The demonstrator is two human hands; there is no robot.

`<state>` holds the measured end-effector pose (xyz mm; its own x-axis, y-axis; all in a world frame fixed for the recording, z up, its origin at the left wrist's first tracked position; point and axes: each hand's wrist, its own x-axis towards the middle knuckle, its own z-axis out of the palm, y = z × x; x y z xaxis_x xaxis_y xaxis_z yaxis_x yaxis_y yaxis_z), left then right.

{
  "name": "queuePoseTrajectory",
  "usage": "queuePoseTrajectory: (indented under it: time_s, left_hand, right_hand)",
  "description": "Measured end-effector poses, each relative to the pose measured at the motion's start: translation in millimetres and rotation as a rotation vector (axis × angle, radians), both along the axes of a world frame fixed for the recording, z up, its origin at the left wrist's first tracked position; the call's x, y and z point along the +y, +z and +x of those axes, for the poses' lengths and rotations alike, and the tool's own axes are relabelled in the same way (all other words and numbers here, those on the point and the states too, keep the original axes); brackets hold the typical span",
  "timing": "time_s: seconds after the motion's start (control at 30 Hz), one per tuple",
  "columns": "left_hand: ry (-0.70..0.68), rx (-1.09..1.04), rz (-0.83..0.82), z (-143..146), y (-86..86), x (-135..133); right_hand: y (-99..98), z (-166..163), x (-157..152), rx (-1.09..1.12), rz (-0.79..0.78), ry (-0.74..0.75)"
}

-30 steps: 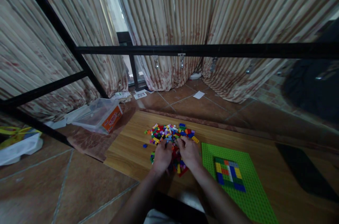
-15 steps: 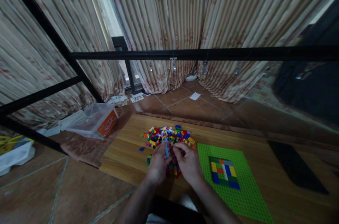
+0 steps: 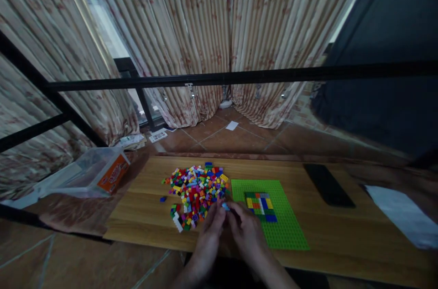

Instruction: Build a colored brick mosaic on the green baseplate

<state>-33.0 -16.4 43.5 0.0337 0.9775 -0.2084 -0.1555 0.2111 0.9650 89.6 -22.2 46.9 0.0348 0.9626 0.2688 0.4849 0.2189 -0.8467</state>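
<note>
My left hand and my right hand meet over the table's near side, fingers closed together. Between their fingertips a small light blue toy brick shows; both hands grip it, and the fingers hide part of it. Just beyond and to the left spreads a pile of loose coloured bricks. To the right lies a green studded baseplate. On it sits a flat, roughly square block of bricks in blue, yellow, green, orange, white and grey, partly behind my right hand.
The wooden table carries a black flat slab and a white sheet at right. A clear plastic box with an orange label stands left of the table. A black metal rail crosses in front of striped curtains.
The view has swung right. My hands have moved off the brick pile toward the baseplate and come together, and the light blue brick has come with them.
</note>
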Motion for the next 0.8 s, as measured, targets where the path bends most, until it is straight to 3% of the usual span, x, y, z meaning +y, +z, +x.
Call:
queuePoseTrajectory:
  time_s: [0.13, 0.3, 0.57, 0.8]
  left_hand:
    - [-0.07, 0.016, -0.065, 14, -5.5, -2]
    - [-0.149, 0.107, 0.048, 36, -20.1, 7]
    - [-0.238, 0.351, 0.2, 61, -28.4, 27]
    - [-0.208, 0.448, 0.229, 72, -36.0, 34]
  right_hand:
    - [-21.1, 52, -17, -0.034, 0.019, -0.177]
    - [-34.6, 106, -12, -0.081, 0.013, -0.282]
    - [-20.7, 121, 45, -0.221, -0.056, -0.055]
    - [-29.7, 125, 65, -0.321, -0.05, 0.113]
